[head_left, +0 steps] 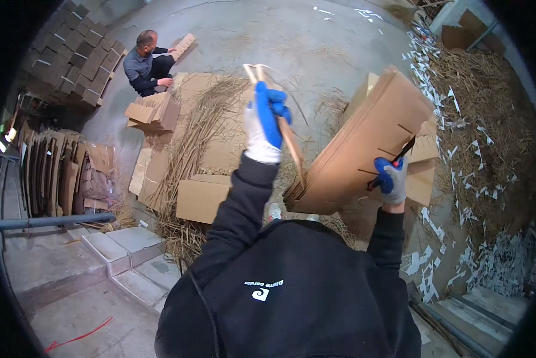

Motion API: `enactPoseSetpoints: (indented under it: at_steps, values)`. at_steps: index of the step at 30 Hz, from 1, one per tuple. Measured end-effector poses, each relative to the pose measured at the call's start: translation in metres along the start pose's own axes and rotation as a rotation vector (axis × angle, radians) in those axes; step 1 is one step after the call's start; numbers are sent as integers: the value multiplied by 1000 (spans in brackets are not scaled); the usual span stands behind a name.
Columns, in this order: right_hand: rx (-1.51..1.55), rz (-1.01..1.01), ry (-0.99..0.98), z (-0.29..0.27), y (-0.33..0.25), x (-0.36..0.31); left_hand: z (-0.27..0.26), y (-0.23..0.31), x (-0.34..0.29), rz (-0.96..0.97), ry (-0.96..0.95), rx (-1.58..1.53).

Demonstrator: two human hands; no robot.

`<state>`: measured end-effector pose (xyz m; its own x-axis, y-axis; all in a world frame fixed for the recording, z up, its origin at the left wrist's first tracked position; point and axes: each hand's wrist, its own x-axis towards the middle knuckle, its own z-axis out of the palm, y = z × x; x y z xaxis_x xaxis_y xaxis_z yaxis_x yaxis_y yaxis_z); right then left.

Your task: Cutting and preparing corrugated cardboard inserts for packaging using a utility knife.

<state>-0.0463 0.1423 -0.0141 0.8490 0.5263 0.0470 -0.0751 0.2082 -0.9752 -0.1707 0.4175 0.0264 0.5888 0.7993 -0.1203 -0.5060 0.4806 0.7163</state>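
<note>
My left hand [268, 119], in a white glove with blue palm, is raised and closed around thin brown cardboard strips [293, 149]. Their pale ends stick out above the fingers, and a long piece hangs down toward the stack. My right hand [392, 182], gloved alike, grips a red-and-black utility knife [397, 161]; its exact shape is partly hidden by the fingers. That hand is against the face of a tilted stack of cardboard sheets [357, 143], which has several dark slots cut into it. The stack leans in front of me.
Another person [145, 65] sits at the far left by slotted cardboard pieces [154, 111]. Narrow scrap strips [211, 113] litter flattened cardboard beside a carton [202, 198]. A large scrap heap [482, 107] lies at right. Upright cardboard sheets [56, 173] and a blue rail [53, 221] are at left.
</note>
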Motion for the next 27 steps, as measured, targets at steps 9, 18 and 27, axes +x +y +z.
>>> enactPoseSetpoints:
  at_steps: [9, 18, 27]
  values:
    - [96, -192, 178, -75, 46, 29, -32, 38, -23, 248, 102, 268]
    - [239, -321, 278, -53, 13, 33, -101, 19, -11, -82, -131, -7]
    - [106, -320, 221, -59, 22, 11, -57, -66, -84, 225, -350, 991]
